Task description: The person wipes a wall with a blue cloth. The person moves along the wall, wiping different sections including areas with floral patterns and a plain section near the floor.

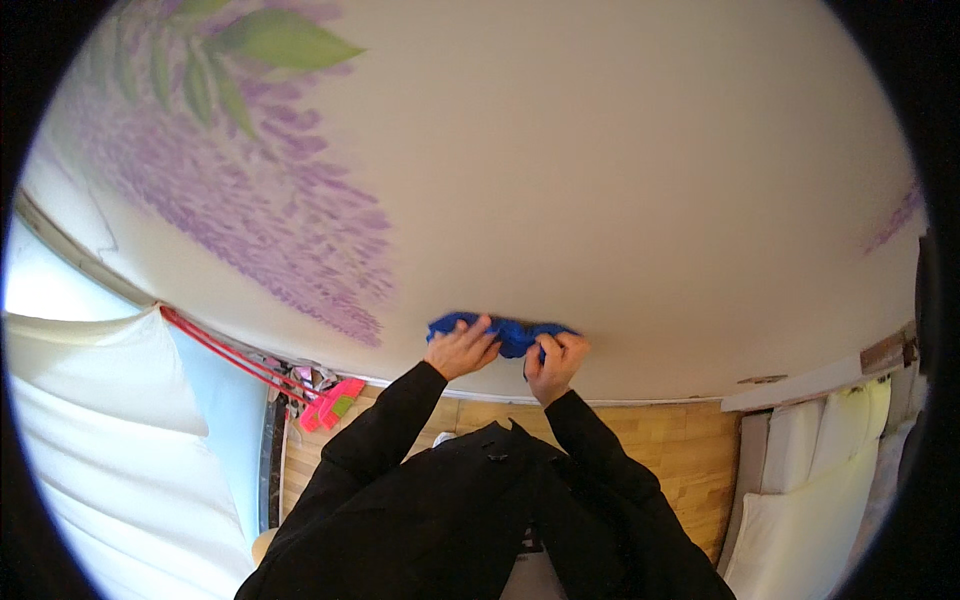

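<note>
A crumpled blue cloth [514, 339] lies against the painted wall [600, 187], low in front of me. My left hand [463, 349] rests on the cloth's left part with its fingers spread over it. The right part of the cloth is pinched between the bent fingers of my right hand [556, 362]. Both black sleeves reach up from below. Left of the cloth, the wall bears a mural of purple blossoms [300, 225] with green leaves [289, 41] above them.
Red-handled brooms with pink heads [330, 405] lean in the left corner beside a white curtain [112, 420]. The wooden floor [667, 450] spreads behind my arms. At right stand pale covered furnishings [802, 495] near a white ledge [810, 386]. A small purple painted patch [892, 221] shows far right.
</note>
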A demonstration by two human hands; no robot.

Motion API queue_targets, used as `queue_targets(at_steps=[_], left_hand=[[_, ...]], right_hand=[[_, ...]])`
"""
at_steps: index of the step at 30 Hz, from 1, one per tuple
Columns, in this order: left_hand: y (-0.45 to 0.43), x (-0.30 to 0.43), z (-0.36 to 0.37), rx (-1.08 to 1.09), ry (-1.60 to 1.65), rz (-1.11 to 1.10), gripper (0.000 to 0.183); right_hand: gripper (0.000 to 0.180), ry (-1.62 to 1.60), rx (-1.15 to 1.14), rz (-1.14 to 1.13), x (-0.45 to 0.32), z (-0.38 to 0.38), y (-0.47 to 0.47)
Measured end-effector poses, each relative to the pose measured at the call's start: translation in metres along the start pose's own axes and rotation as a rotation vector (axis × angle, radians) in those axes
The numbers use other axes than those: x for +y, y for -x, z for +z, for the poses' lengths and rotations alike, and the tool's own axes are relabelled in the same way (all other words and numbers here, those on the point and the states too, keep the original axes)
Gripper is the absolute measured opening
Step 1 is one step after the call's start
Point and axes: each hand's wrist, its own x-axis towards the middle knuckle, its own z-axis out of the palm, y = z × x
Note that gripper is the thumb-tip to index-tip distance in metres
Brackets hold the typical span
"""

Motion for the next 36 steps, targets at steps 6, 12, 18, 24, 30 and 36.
queue_targets(at_steps=[6, 12, 18, 24, 30, 36], left_hand=[[-0.046, -0.037, -0.031, 0.378, -0.135, -0.151, 0.047], [0.036, -0.012, 0.002, -0.080, 0.045, -0.167, 0.031], [0.061, -0.026, 0.002, -0.050, 0.048, -0.104, 0.031], [-0.053, -0.078, -0.075, 0.300, -0.029, -0.422, 0.049], [-0.105, -0.128, -0.132, 0.534, -0.096, -0.397, 0.051], [0.013, -0.123, -0.045, 0.363, -0.119, -0.343, 0.045]], right_hand=[[0.026, 0.109, 0.200, -0.248, -0.035, -0.001, -0.093], [0.029, 0.167, -0.179, -0.436, -0.007, 0.040, 0.009], [0.034, 0.201, -0.341, -0.530, -0.009, 0.033, 0.010], [0.037, 0.178, -0.014, -0.438, -0.083, 0.041, -0.117], [0.037, 0.158, 0.065, -0.395, -0.132, 0.052, -0.181], [0.031, 0.216, -0.148, -0.526, -0.116, 0.072, -0.108]])
